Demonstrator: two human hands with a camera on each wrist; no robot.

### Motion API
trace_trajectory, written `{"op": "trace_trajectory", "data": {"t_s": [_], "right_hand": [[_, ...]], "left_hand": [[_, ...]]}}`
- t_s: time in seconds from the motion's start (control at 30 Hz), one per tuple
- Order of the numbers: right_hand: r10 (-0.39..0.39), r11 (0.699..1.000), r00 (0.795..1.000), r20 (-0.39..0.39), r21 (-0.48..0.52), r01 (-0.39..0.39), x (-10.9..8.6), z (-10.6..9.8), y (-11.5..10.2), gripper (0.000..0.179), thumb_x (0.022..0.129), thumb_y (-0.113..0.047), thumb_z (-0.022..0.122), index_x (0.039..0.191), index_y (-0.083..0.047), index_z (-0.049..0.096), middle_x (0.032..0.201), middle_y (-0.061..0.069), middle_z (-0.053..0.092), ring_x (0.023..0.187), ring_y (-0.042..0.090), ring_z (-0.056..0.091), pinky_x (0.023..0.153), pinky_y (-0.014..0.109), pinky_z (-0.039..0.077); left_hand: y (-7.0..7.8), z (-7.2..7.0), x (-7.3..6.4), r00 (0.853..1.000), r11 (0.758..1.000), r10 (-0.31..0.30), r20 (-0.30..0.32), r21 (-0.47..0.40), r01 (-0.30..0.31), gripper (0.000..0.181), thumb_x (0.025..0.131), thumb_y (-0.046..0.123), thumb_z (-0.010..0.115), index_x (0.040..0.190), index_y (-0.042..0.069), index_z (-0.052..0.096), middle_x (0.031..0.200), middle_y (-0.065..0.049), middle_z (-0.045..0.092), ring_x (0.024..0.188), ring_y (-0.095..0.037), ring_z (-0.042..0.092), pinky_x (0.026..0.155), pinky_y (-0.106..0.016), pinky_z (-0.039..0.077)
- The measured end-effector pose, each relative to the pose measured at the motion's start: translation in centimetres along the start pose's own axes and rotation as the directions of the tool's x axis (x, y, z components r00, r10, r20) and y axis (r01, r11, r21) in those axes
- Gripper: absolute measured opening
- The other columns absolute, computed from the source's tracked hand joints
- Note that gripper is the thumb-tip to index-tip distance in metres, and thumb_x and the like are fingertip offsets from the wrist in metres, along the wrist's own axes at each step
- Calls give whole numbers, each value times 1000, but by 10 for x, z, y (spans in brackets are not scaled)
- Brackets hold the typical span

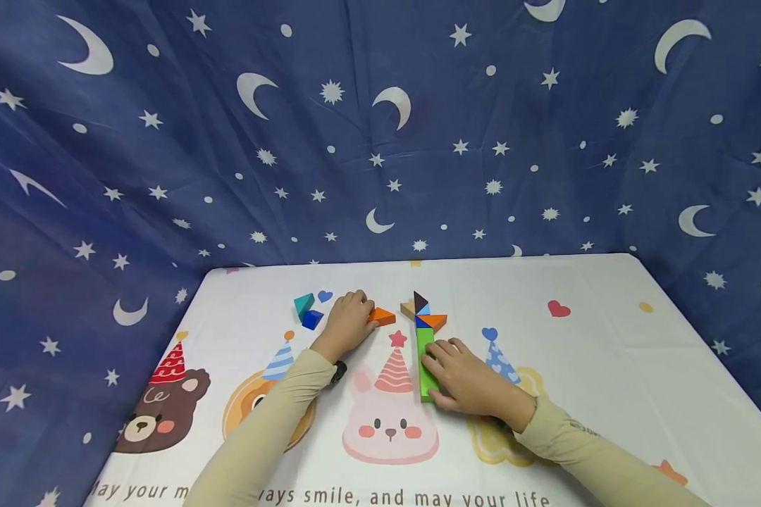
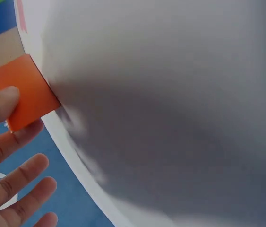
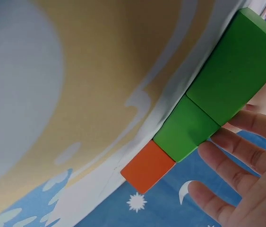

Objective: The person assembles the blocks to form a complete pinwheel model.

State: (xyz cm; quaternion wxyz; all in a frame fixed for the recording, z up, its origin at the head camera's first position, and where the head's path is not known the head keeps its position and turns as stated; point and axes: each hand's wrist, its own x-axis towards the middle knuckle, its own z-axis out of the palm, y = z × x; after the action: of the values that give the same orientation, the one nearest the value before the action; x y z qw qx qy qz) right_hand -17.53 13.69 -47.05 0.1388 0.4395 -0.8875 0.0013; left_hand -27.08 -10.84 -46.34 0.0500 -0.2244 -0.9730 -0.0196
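while the left hand [image 1: 349, 322] lies near the middle of the desk [image 1: 609, 366], its grip is clamped on an orange block [image 1: 382, 316], thumb and forefinger pinching it in the left wrist view, the other fingers [image 2: 21, 189] spread loose; the block sits flat on the cloth, just right of the knuckles; a teal block [image 1: 303, 305] and a dark blue block [image 1: 312, 319] lie just left of that hand, toward the far edge; the right hand [image 1: 466, 380] rests on a long green block [image 1: 425, 362], fingers straight and apart, pressing its side rather than curled round it; the green block runs from near the hand toward the far edge, touching an orange triangle [image 1: 432, 322] at its far end; beyond that sit a light blue piece [image 1: 423, 309] and a black triangle [image 1: 419, 300], with a tan piece [image 1: 409, 308] just beside them; printed party hats and animal faces cover the cloth; a starry blue curtain [image 1: 380, 127] hangs behind the desk
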Motion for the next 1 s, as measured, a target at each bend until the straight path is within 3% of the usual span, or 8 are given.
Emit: {"op": "trace_trajectory", "data": {"t_s": [0.47,0.83,1.0], "right_hand": [[-1,1000,1000,2,-21,1,1,0,0,48,87,-44,54,119,-9,54,118,8,55,109,24,51,94,41,42],[-3,1000,1000,0,-27,3,1,0,0,46,87,-44,53,117,-9,54,116,8,55,108,24,51,94,41,42],[7,1000,1000,15,-13,-6,1,-1,0,47,88,-45,53,118,-9,54,118,9,54,110,25,51,95,41,42]], "left_hand": [[23,5,12,997,999,36,-62,1,-36,29,87,33,65,104,9,66,104,-9,60,96,-25,56,90,-39,45],[28,5,16,998,1000,19,-62,-20,-20,27,87,32,64,102,9,66,104,-10,59,96,-25,55,91,-40,44],[30,4,18,1000,999,-3,-28,-37,2,32,88,35,63,108,10,63,107,-9,58,99,-24,54,94,-40,43]]}}
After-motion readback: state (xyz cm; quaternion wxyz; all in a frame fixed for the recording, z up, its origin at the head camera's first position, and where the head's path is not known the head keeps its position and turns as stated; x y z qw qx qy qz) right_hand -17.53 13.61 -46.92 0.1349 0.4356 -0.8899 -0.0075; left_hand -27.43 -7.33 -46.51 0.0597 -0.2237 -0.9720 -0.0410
